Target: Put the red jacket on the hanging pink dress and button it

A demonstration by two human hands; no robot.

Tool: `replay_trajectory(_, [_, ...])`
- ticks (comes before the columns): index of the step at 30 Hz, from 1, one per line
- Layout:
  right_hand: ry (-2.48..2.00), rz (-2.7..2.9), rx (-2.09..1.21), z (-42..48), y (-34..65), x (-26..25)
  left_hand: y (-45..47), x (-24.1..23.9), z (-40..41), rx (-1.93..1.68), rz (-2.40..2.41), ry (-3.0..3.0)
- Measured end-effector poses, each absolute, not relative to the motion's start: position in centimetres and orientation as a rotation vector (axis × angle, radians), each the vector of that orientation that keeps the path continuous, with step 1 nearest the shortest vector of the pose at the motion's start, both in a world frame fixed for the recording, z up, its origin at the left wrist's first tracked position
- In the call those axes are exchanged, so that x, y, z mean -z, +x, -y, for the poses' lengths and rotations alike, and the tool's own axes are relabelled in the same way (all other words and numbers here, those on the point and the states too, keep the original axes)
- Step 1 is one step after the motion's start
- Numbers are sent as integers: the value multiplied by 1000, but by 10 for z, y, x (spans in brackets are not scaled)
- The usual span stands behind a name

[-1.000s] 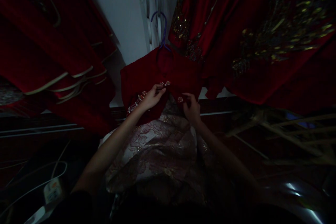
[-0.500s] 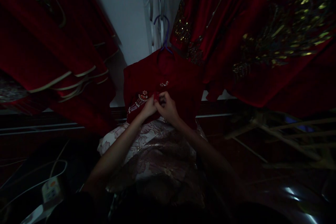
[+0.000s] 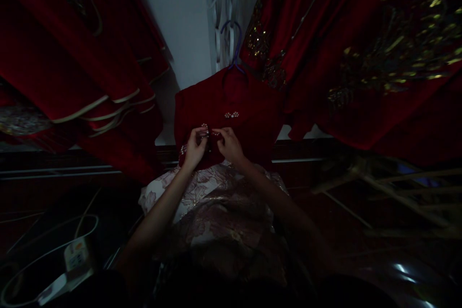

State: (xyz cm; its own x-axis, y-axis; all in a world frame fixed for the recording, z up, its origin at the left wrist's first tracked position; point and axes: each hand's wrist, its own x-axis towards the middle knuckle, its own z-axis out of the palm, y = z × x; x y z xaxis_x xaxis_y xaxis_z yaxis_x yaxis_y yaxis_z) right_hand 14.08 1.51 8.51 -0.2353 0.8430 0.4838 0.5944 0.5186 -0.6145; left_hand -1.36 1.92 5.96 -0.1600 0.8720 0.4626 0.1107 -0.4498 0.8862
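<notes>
A red garment (image 3: 256,134) with pearl-beaded ornaments hangs before me on a purple hanger (image 3: 237,48). My left hand (image 3: 195,148) is closed in a pinch on the garment's front, at the beaded ornament (image 3: 205,127). Just to its right, the fingers of my right hand (image 3: 230,146) are bent together at the garment's front, by a small pearl fastener (image 3: 215,133). A narrow gap separates the two hands. Higher up, another pearl fastener (image 3: 231,115) lies across the front. The exact grip of the right fingertips is hard to see in the dim light.
Red garments with pale piping (image 3: 83,110) hang on the left, and red ones with gold sequins (image 3: 404,43) on the right. Pale floral fabric (image 3: 202,187) lies below the red garment. A power strip (image 3: 77,255) with a white cable stands lower left, a wooden frame (image 3: 397,195) lower right.
My hands, together at the garment's front before, have moved apart. The left hand has shifted left to the beaded ornament. The upper pearl fastener now shows fully; the view has shifted slightly.
</notes>
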Motion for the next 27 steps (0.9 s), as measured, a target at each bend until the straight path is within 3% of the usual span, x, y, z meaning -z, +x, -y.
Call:
replay_trajectory(17, [-1076, 1539, -677, -33, 119, -80, -11, -63, -27, -1682, -1115, 1354])
replay_trajectory(27, [-1023, 1573, -651, -30, 128, -83, -12, -63, -28, -1682, -1069, 1313])
